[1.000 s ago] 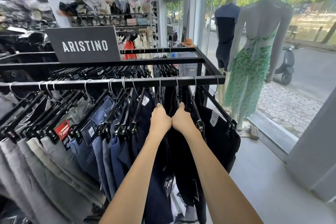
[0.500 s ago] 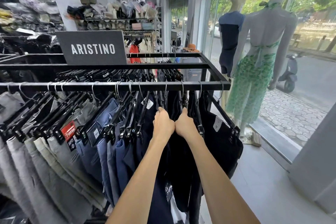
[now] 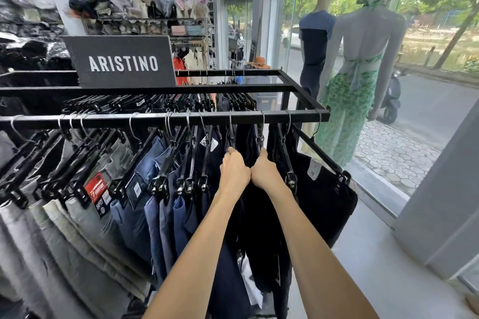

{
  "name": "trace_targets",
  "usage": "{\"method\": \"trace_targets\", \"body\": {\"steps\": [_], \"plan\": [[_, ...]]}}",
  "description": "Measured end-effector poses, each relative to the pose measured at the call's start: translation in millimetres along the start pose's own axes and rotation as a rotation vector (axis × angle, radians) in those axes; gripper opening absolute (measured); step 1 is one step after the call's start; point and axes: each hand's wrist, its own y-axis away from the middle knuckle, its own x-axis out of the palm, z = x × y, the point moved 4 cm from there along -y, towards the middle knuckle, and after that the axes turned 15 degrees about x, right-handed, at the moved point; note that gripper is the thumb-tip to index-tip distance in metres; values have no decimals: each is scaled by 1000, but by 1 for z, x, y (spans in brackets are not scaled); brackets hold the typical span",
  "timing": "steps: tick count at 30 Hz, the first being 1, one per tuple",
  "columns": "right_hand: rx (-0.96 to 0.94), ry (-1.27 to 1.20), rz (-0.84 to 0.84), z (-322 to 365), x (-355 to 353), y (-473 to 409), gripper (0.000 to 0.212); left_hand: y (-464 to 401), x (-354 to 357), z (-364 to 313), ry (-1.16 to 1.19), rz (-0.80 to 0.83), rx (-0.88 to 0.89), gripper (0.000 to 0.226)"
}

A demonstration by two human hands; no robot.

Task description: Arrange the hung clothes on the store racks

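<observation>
A black metal rack rail [image 3: 155, 120] carries a row of trousers on black clip hangers: grey ones [image 3: 51, 228] at the left, blue ones [image 3: 145, 204] in the middle, black ones [image 3: 324, 197] at the right. My left hand [image 3: 234, 172] and my right hand [image 3: 265, 172] sit knuckle to knuckle just under the rail. Both have fingers curled into the dark trousers [image 3: 259, 228] hanging between the blue and black groups. The fingertips are hidden in the fabric.
A dark ARISTINO sign [image 3: 121, 62] stands on the rack's upper frame. Two dressed mannequins [image 3: 360, 59] stand at the glass shopfront on the right. A grey pillar [image 3: 445, 202] rises at the far right, with pale floor [image 3: 368, 267] beside the rack. Shelves of goods fill the back.
Both hands stay pressed together in the dark trousers. Only the view has shifted slightly.
</observation>
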Motion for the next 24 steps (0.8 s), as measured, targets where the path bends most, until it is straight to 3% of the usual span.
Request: {"method": "trace_targets", "body": {"steps": [7, 10, 13, 16, 20, 24], "plan": [[12, 16, -80, 2, -7, 6, 72, 0, -7, 4, 13, -26, 29, 57], [-83, 43, -337, 11, -19, 22, 59, 4, -35, 7, -33, -150, 114, 46], [-318, -26, -544, 44, -18, 51, 41, 8, -77, 20, -90, -336, 180, 34], [-420, -201, -389, 76, 6, 73, 35, 10, -98, 48, -164, -282, 66, 36], [-247, -134, -160, 90, 58, 65, 31, 15, -94, 74, -138, -39, -41, 34], [-67, -132, -58, 81, 77, 50, 42, 18, -91, 79, -269, 6, 46, 29]]}}
